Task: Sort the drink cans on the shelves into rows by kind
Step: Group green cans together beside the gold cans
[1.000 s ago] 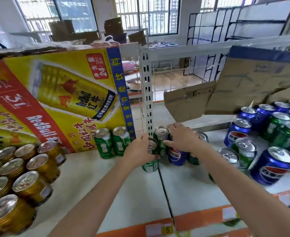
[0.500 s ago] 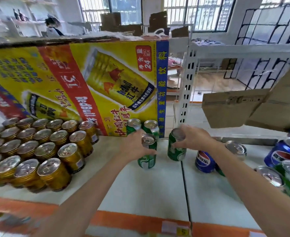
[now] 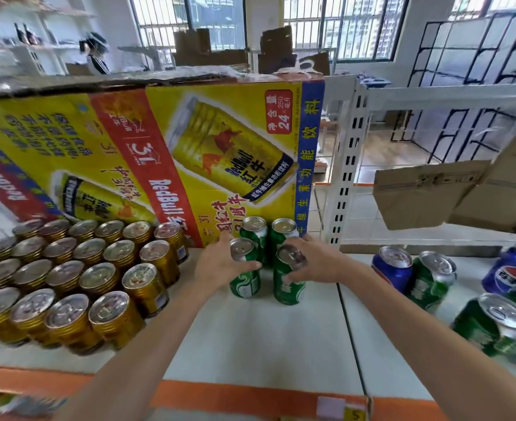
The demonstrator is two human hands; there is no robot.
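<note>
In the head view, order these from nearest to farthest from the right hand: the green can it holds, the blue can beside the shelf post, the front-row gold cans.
From the right hand:
1. Green can, in its grip.
2. Blue can, just to its right.
3. Front-row gold cans, far left.

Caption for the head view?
Left hand and right hand each hold a green can beside gold cans.
</note>
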